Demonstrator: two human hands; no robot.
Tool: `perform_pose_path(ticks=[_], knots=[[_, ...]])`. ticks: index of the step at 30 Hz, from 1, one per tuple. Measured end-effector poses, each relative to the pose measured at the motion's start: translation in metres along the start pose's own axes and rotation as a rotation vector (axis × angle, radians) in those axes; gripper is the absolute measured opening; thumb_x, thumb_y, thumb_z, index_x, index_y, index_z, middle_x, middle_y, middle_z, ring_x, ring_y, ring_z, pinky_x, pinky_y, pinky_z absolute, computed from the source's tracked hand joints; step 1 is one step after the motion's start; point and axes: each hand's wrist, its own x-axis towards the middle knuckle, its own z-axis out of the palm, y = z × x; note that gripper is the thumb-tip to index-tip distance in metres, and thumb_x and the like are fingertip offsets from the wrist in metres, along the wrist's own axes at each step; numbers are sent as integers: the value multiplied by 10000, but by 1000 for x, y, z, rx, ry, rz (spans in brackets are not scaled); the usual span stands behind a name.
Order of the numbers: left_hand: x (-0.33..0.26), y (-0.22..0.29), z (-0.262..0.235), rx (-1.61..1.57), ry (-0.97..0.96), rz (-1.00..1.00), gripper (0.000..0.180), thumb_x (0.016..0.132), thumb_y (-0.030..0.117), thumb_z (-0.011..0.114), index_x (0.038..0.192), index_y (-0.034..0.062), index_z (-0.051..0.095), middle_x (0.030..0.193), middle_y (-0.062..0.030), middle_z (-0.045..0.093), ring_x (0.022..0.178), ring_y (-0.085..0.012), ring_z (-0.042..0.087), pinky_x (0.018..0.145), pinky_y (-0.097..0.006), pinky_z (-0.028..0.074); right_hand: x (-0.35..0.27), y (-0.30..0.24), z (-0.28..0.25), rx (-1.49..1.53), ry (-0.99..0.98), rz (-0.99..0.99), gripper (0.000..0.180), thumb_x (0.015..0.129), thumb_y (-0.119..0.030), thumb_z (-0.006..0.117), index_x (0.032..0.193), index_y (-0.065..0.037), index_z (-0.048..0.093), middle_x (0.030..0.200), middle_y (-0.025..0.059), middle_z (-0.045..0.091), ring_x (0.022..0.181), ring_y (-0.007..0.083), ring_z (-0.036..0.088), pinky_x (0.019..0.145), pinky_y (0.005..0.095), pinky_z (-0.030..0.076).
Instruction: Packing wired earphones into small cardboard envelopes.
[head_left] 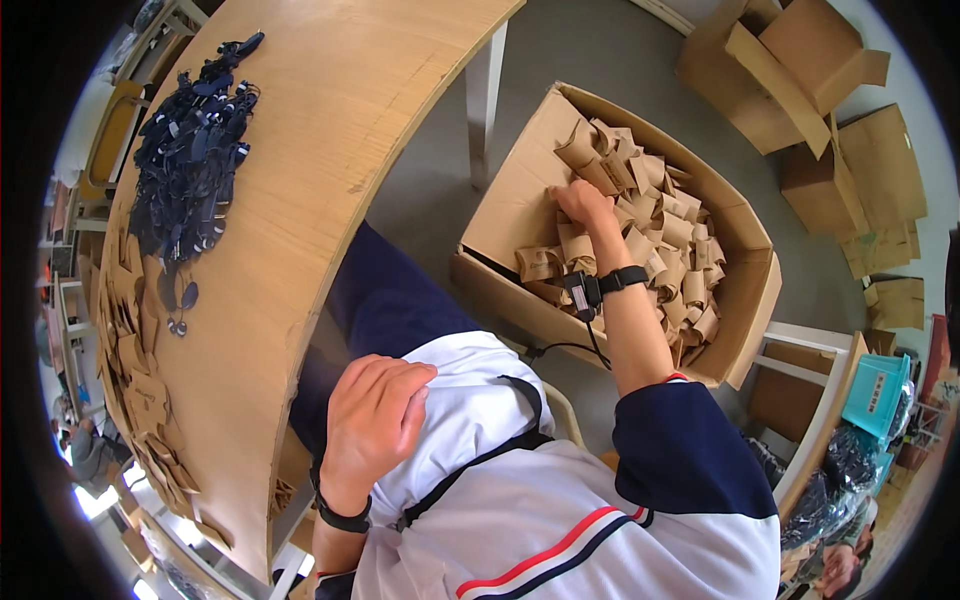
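My right hand (582, 205) reaches down into an open cardboard box (515, 205) on the floor and rests on a heap of several folded brown paper pieces (665, 255); its fingers curl among them, and I cannot tell whether they grip one. A black strap with a small device and a cable sits on that wrist. My left hand (375, 420) lies loosely closed on my white top near my lap, holding nothing, a dark band on its wrist.
A wooden table (330, 130) to my left carries a pile of dark navy tags (190, 150) and brown paper pieces (135, 360) along its far edge. Empty flattened cardboard boxes (800, 70) lie at the upper right. A white frame and a teal crate (875, 390) stand at right.
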Motion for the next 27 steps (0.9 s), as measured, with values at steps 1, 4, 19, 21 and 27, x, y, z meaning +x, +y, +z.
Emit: perform_pose_path(ticks=[1, 4, 19, 21, 27], knots=[[-1, -1, 0, -16, 3, -2, 235, 733, -52, 674, 950, 32, 646, 895, -91, 693, 808, -288, 658, 782, -398, 512, 0, 6, 8, -10, 165, -1, 520, 855, -467, 582, 928, 34, 700, 928, 256, 689, 864, 382, 691, 807, 456, 505], [-6, -1, 0, -35, 19, -17, 220, 732, -55, 673, 932, 33, 648, 877, -92, 689, 802, -287, 656, 776, -395, 512, 15, 29, 23, 66, 293, 87, 512, 812, -470, 638, 825, 38, 699, 771, 222, 687, 786, 356, 697, 761, 434, 510], [-5, -5, 16, -149, -29, -78, 218, 793, 13, 673, 1001, 37, 615, 938, -96, 676, 862, -311, 635, 801, -398, 483, 9, 66, -10, 124, 340, -47, 443, 772, -363, 707, 792, 77, 656, 788, 236, 671, 742, 326, 664, 684, 440, 508], [8, -9, 30, -197, -164, -91, 277, 837, 69, 665, 1102, 41, 588, 1055, -117, 656, 978, -321, 613, 867, -401, 469, -24, 18, -45, -220, 337, -10, 394, 830, -349, 646, 959, 22, 685, 925, 227, 696, 907, 417, 656, 796, 475, 531], [70, -51, 149, -13, -300, 13, 490, 878, 198, 665, 1295, 7, 493, 1357, -155, 516, 1282, -308, 460, 1069, -418, 370, 35, 18, -20, -307, 744, -776, 426, 896, -367, 581, 1156, -30, 608, 1238, 136, 625, 1240, 335, 516, 1001, 524, 407]])
